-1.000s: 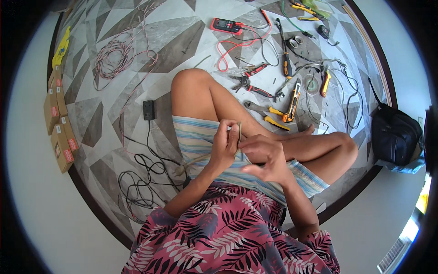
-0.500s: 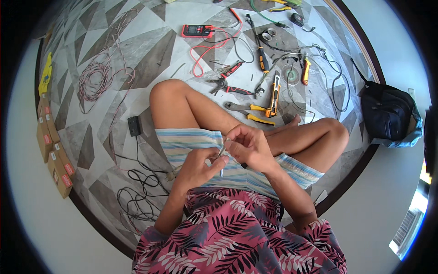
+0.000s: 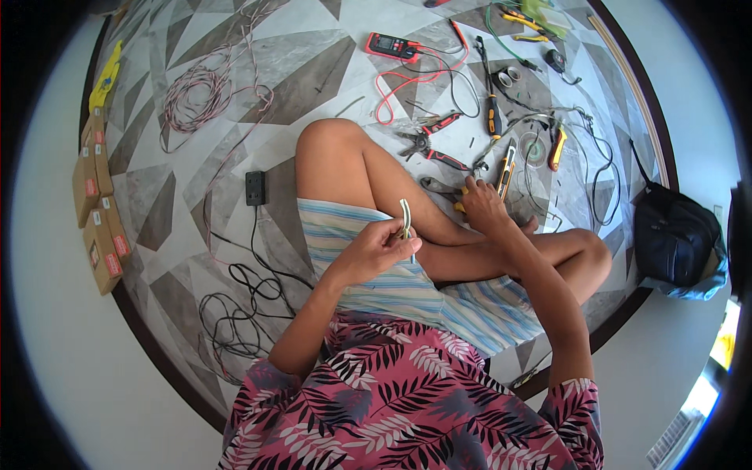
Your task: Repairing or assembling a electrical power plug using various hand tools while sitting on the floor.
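My left hand (image 3: 377, 249) is over my lap, its thumb and fingers pinching a short piece of pale cable (image 3: 405, 210) that sticks up from the grip. Out past my crossed legs, my right hand (image 3: 486, 205) curls down over the yellow handles of a pair of pliers (image 3: 435, 186) on the floor; the hand hides most of the handles. An orange utility knife (image 3: 507, 168) lies just beyond that hand. Red-and-black wire strippers (image 3: 423, 143) lie open to its upper left.
A red multimeter (image 3: 392, 47) with leads, a screwdriver (image 3: 493, 117), a yellow-handled knife (image 3: 558, 149) and a tape measure (image 3: 555, 59) lie farther off. Coiled wire (image 3: 196, 98) and a black socket block (image 3: 255, 188) are left, cardboard boxes (image 3: 102, 251) along the wall, a black backpack (image 3: 675, 235) right.
My right hand has left the cable piece and moved out to the right, onto the pliers. My left hand keeps the cable. The view has shifted, so the floor items appear farther right.
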Tool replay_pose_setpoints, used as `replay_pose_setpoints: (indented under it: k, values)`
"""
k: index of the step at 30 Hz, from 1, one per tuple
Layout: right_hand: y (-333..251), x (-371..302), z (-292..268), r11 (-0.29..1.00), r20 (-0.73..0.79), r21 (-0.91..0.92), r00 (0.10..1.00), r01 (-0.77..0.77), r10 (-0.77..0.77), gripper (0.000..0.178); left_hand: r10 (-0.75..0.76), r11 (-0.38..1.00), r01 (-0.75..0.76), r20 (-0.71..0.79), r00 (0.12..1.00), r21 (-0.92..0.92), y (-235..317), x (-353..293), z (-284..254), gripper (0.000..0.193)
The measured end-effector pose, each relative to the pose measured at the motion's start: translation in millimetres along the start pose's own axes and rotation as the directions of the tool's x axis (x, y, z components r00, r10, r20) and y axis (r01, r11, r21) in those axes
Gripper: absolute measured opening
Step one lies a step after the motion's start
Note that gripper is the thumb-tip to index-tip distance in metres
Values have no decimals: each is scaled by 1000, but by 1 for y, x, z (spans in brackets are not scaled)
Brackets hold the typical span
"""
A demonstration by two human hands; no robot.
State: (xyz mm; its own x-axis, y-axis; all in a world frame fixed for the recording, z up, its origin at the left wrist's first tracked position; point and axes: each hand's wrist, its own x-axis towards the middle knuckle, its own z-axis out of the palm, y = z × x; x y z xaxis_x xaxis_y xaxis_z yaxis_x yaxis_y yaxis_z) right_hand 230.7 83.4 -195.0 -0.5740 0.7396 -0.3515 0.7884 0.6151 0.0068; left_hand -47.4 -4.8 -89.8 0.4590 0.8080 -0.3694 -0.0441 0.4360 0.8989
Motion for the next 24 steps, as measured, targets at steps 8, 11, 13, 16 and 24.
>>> replay_pose_setpoints:
  k: [8,11,13,16,24]
  values:
    - [5,-2,-29,825,-58,565,997,-11,53,23,-7,1000,7,-8,1000,-30,-2,-3,-4,21]
    - [11,-4,-29,745,11,666,998,-50,57,24,53,993,-55,-20,998,-106,-5,2,1,20]
    - [16,-4,-25,563,80,819,994,-108,74,24,78,963,-67,34,996,-260,-5,2,4,19]
    - [21,-6,-19,434,90,894,994,-110,68,25,64,965,-49,52,997,-258,-12,4,1,19]
    - [25,-2,-24,87,158,983,987,-159,17,19,65,995,-71,-91,994,-69,-25,6,3,29]
